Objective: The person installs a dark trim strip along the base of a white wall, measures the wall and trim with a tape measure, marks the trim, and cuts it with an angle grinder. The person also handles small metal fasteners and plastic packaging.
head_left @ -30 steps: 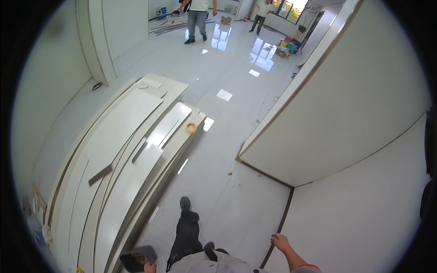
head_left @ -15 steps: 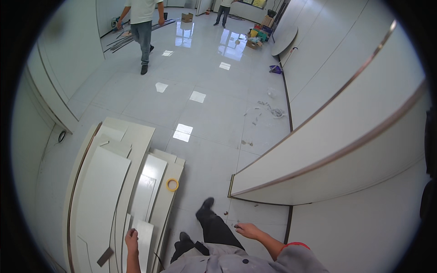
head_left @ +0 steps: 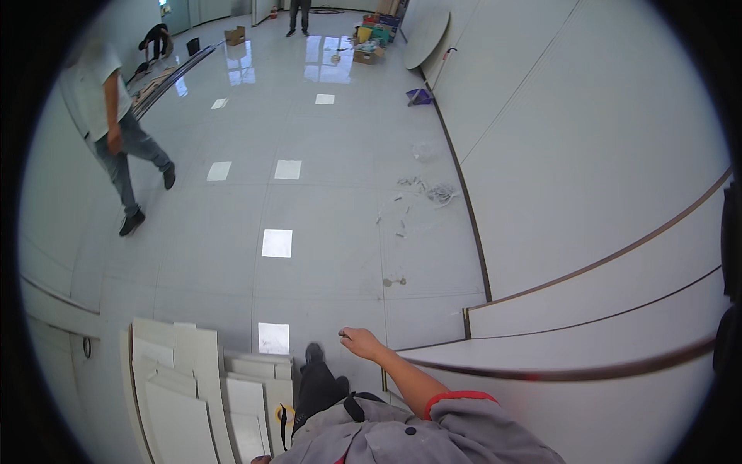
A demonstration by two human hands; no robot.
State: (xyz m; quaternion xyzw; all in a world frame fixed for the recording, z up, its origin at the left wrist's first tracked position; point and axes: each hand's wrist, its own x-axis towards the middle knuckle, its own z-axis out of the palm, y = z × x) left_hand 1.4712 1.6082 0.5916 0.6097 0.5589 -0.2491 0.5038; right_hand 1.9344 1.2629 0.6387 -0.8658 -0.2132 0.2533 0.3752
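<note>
Right hand (head_left: 359, 342) hangs half-curled, whether gripping anything I can't tell; left hand (head_left: 261, 459), cut off, can't tell either. Tape roll (head_left: 289, 411) lies flat, presumably for stability, along the panel stack's (head_left: 176, 390) right edge.

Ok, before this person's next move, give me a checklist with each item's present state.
1. Right hand empty: cannot tell; its fingers are curled, with something dark at the tips.
2. Left hand grip visible: cannot tell; only a sliver shows at the lower edge.
3. Boards stacked evenly: not ok; their ends are staggered.
4. Tape on the boards: ok; partly hidden by a dark strap.
5. Co-worker clear of the boards: ok; stands apart, beyond them.
6. Floor free of litter: not ok; some lies near the right wall.
</note>
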